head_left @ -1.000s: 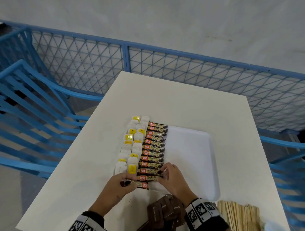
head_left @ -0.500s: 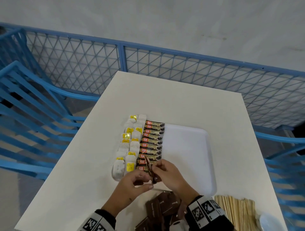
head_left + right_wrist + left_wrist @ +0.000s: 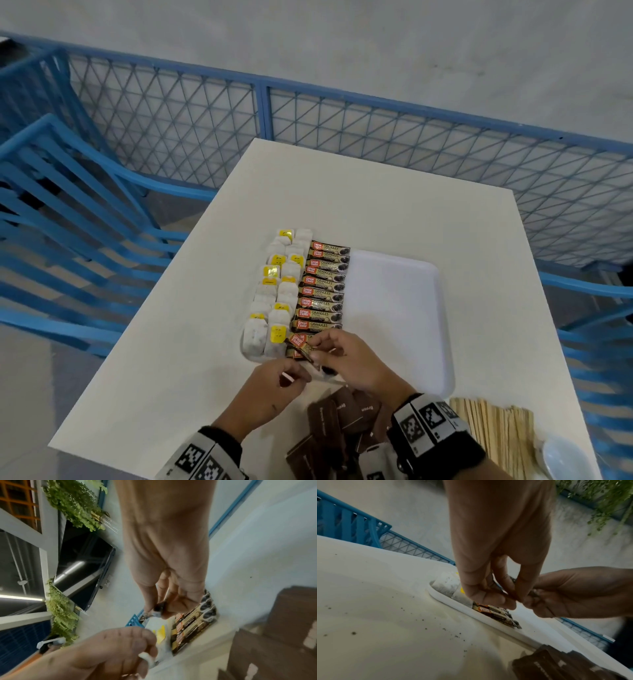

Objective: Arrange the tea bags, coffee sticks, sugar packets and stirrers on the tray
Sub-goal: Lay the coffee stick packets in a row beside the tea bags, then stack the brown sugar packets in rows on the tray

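On the white tray, tea bags fill two columns at the left, beside a column of coffee sticks. My right hand pinches one coffee stick tilted just above the near end of that column; the right wrist view shows its dark end between thumb and fingers. My left hand hovers close below it, fingers curled with tips together; whether they pinch anything is unclear. Brown sugar packets lie in a heap and wooden stirrers lie bundled on the table near me.
The white table is ringed by a blue mesh fence, with blue chairs to the left. A pale bowl sits at the near right corner. The tray's right half is bare.
The stick my left hand held a second ago passed through both hands, was turned, and is now in my right hand above the column's near end. My left hand has drawn back slightly.
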### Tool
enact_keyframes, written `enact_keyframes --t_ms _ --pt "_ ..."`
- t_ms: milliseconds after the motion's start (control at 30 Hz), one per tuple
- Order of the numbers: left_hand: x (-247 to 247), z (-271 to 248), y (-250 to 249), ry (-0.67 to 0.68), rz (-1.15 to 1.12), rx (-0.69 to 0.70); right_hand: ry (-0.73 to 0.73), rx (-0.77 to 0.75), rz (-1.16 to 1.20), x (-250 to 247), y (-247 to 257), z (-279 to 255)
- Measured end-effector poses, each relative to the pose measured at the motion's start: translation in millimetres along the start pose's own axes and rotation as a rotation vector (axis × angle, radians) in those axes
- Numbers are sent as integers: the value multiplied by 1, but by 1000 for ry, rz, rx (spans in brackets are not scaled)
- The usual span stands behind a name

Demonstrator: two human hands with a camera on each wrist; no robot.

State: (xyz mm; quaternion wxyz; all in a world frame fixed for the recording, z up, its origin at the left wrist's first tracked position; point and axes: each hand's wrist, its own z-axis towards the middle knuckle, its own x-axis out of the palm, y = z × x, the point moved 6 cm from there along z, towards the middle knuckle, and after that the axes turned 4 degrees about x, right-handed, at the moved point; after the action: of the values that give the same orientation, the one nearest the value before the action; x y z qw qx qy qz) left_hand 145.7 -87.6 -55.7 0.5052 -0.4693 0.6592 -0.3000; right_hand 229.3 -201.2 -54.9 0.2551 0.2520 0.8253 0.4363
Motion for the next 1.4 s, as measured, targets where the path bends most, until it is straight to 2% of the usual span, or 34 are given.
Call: enact_keyframes --t_ms 133,233,400,533,667,833,900,1100,1300,1400 --pt "12 -2 7 108 136 -17 -97 -26 -223 -13 -5 5" --pt "25 -2 15 187 228 -35 -85 -33 -361 -9 -9 9" --pt "43 -1 20 238 362 -9 -85 -78 -480 2 -6 14" --pt "49 0 21 211 444 -14 -88 -121 -589 5 2 13" --pt "51 1 20 204 438 -13 -174 -143 -498 -11 6 -2" --pt "48 0 15 203 386 -20 -347 -144 -379 -59 0 -43" --pt "44 -2 11 220 341 -4 -331 -110 -435 -70 -10 -61" --pt "27 -14 9 297 112 -40 -144 0 -625 -65 -53 -107" --pt "19 -17 5 229 -334 -208 -88 29 -921 -50 -88 -135" --pt "23 -15 -1 184 -519 -245 -130 25 -987 -51 -92 -138"
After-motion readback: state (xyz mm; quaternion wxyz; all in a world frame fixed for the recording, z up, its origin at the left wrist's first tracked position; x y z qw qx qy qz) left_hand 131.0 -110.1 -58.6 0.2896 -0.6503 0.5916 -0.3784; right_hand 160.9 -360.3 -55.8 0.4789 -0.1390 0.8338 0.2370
